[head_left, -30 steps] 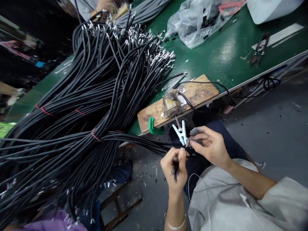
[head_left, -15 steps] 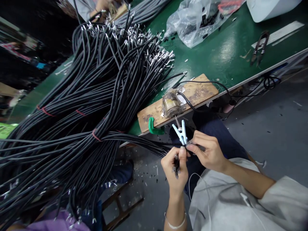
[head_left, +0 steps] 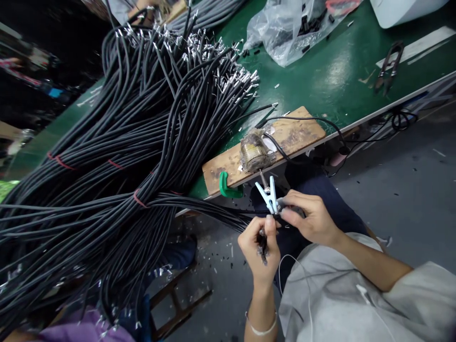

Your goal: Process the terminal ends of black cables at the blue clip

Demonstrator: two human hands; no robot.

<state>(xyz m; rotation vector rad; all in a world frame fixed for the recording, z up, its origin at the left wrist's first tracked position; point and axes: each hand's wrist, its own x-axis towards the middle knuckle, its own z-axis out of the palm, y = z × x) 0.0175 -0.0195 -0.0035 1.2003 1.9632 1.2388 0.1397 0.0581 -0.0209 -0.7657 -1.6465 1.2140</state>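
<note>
My left hand [head_left: 261,249] is closed around the ends of several black cables [head_left: 217,211], which run in from the bundle on the left; dark frayed tips poke out of the fist. Close beside it, my right hand [head_left: 311,218] pinches at a cable end by the jaws of a light blue clothespin [head_left: 270,198]; what lies between the fingertips is too small to make out. The clothespin sits at the end of a metal shaft [head_left: 262,179] that sticks out from a small tape-wrapped motor [head_left: 252,151]. That motor is fixed on a wooden board [head_left: 297,126] at the table edge.
A large heap of black cables [head_left: 142,128] with silvery ends, tied with red bands, covers the table's left side. A green clamp [head_left: 228,186] grips the board. Farther back lie a plastic bag [head_left: 274,33] of black pieces, thread snips [head_left: 390,66] and a white container [head_left: 395,12].
My right hand's fingertips have shifted slightly up against the clothespin's jaws. My left hand stays nearly where it was, still around the cables. The view has moved a little.
</note>
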